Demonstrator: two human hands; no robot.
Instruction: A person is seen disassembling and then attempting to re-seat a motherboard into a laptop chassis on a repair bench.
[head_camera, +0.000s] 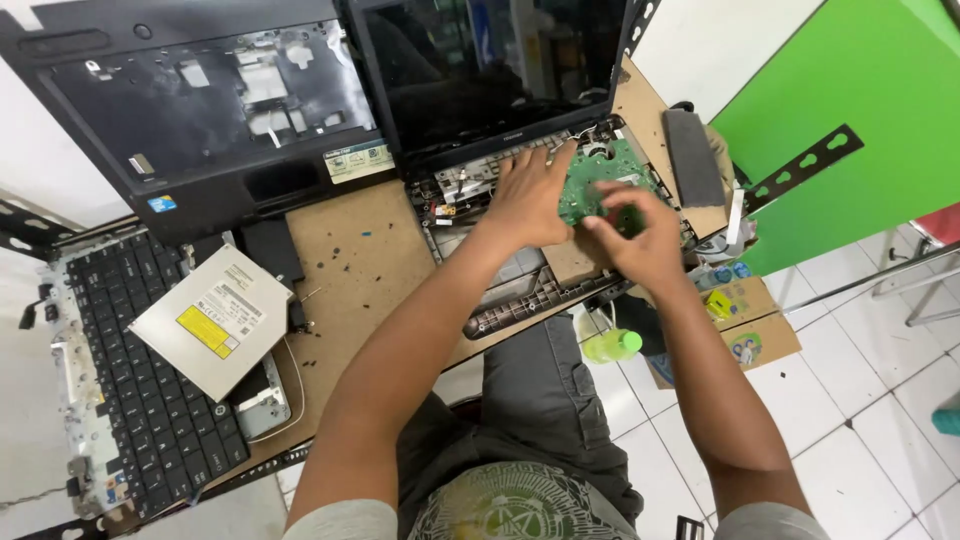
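Right now my left hand lies flat, fingers spread, on the green circuit board inside the opened laptop base, while my right hand pinches the board's near right edge. Its long axis seems to run near-left to far-right, though my two hands hide much of it. One dark screen stands behind. To the left lie one silver optical drive, one black keyboard cut off by the edge, and one black palmrest cover.
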